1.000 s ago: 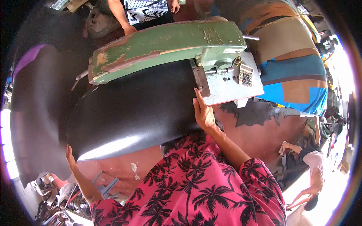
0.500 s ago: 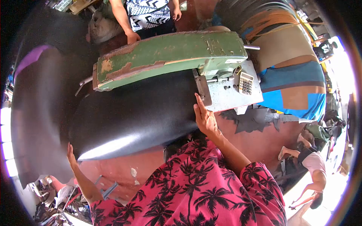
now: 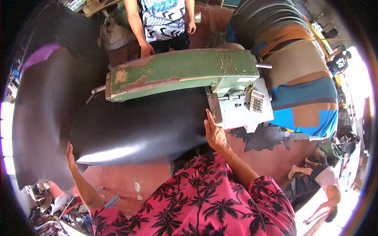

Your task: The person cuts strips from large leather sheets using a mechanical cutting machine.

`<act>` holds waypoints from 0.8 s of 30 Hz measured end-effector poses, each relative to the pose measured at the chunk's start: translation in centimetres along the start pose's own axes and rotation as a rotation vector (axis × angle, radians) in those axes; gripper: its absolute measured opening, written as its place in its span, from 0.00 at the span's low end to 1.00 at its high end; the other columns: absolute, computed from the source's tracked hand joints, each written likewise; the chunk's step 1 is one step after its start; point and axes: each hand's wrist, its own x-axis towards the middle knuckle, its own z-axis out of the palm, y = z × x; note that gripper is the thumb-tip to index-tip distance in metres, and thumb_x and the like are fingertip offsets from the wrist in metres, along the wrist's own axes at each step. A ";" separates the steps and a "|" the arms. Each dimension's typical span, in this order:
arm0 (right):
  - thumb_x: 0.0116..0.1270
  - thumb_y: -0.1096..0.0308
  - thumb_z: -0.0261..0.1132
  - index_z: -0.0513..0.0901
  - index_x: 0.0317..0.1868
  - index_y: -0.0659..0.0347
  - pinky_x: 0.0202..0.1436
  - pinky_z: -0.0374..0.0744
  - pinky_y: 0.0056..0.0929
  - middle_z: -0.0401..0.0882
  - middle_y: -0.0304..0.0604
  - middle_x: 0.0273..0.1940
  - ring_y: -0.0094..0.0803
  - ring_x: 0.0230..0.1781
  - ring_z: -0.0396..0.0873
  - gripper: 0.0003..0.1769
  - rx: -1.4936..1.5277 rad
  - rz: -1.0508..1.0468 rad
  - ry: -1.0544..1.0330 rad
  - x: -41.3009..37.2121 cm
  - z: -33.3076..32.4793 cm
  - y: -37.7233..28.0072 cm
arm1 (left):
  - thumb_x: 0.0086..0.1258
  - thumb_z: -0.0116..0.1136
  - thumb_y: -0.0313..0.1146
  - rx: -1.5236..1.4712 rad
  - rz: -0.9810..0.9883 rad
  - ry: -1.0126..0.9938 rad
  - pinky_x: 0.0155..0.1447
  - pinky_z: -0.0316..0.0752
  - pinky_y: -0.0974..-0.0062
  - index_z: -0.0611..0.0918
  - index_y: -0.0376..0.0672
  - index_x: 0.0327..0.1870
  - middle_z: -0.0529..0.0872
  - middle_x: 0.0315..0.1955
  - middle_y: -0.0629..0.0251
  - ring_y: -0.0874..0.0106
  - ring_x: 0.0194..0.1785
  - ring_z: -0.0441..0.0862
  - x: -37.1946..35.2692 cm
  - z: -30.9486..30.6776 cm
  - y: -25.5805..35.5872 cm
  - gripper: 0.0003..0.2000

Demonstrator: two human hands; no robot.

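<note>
A broad black leather sheet [image 3: 138,126] lies under the long green machine arm [image 3: 177,69], its near edge curving down and shining with reflected light. My left hand [image 3: 70,157] is at the sheet's left near corner, fingers stretched upward along the edge. At the right edge, my right hand [image 3: 215,135] rests with its fingers extended, the fingertip beside a dark metal plate [image 3: 214,106]. Just right of that plate, a white metal bed [image 3: 236,118] carries a calculator [image 3: 257,101].
Across the machine stands a person [image 3: 163,23] with one hand at its back. Draped material [image 3: 303,94] in brown and blue is piled right. Dark hides [image 3: 39,118] hang at the left. Another person [image 3: 327,181] bends low at the lower right, near dark scraps [image 3: 264,137] on the floor.
The view has tilted up, so the machine sits lower and more of the person opposite shows. My left hand appears slightly farther left; my right hand stays by the metal plate.
</note>
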 end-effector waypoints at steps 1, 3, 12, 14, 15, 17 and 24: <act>0.78 0.63 0.52 0.57 0.71 0.73 0.16 0.78 0.43 0.65 0.53 0.72 0.45 0.16 0.81 0.29 0.193 0.111 -0.101 0.1 0.2 0.3 | 0.74 0.55 0.52 0.002 -0.001 -0.001 0.78 0.48 0.67 0.70 0.42 0.72 0.67 0.72 0.61 0.66 0.77 0.59 0.4 -0.1 0.2 0.31; 0.79 0.62 0.51 0.57 0.73 0.69 0.17 0.78 0.45 0.67 0.54 0.70 0.48 0.17 0.81 0.29 0.195 0.112 -0.067 0.1 0.1 0.0 | 0.74 0.55 0.52 0.006 0.000 -0.002 0.78 0.49 0.67 0.70 0.42 0.72 0.68 0.72 0.61 0.66 0.77 0.59 1.1 -0.3 0.6 0.31; 0.78 0.64 0.51 0.59 0.71 0.64 0.19 0.77 0.47 0.75 0.61 0.58 0.53 0.20 0.80 0.26 0.133 0.170 -0.149 0.0 -0.1 0.0 | 0.73 0.56 0.53 0.033 0.010 -0.003 0.78 0.50 0.67 0.71 0.43 0.71 0.69 0.72 0.61 0.66 0.76 0.60 3.3 -0.2 2.1 0.31; 0.78 0.69 0.51 0.64 0.65 0.75 0.17 0.76 0.42 0.65 0.61 0.70 0.49 0.20 0.80 0.22 0.047 0.076 -0.140 0.0 -0.4 0.0 | 0.73 0.56 0.53 0.046 0.019 -0.001 0.77 0.50 0.67 0.72 0.43 0.71 0.69 0.71 0.62 0.66 0.76 0.61 4.2 0.2 2.8 0.31; 0.78 0.68 0.51 0.63 0.66 0.75 0.17 0.76 0.42 0.65 0.58 0.71 0.48 0.19 0.79 0.23 0.126 0.141 -0.162 0.5 -1.2 -0.5 | 0.73 0.56 0.53 0.052 0.024 -0.001 0.77 0.50 0.67 0.72 0.43 0.71 0.70 0.71 0.62 0.66 0.76 0.61 4.6 0.4 3.1 0.31; 0.78 0.67 0.50 0.63 0.67 0.76 0.17 0.76 0.41 0.64 0.55 0.72 0.47 0.18 0.79 0.24 0.202 0.206 -0.172 1.0 -1.5 -0.8 | 0.73 0.56 0.53 0.061 0.037 0.001 0.77 0.51 0.67 0.72 0.43 0.71 0.70 0.71 0.62 0.66 0.76 0.61 5.6 0.9 4.1 0.31; 0.78 0.58 0.51 0.56 0.77 0.50 0.26 0.80 0.53 0.83 0.65 0.47 0.60 0.25 0.82 0.31 0.248 0.302 -0.154 0.9 -1.5 -1.1 | 0.73 0.57 0.53 0.099 0.070 0.013 0.77 0.52 0.68 0.73 0.43 0.70 0.71 0.71 0.62 0.66 0.76 0.62 9.7 2.2 7.0 0.30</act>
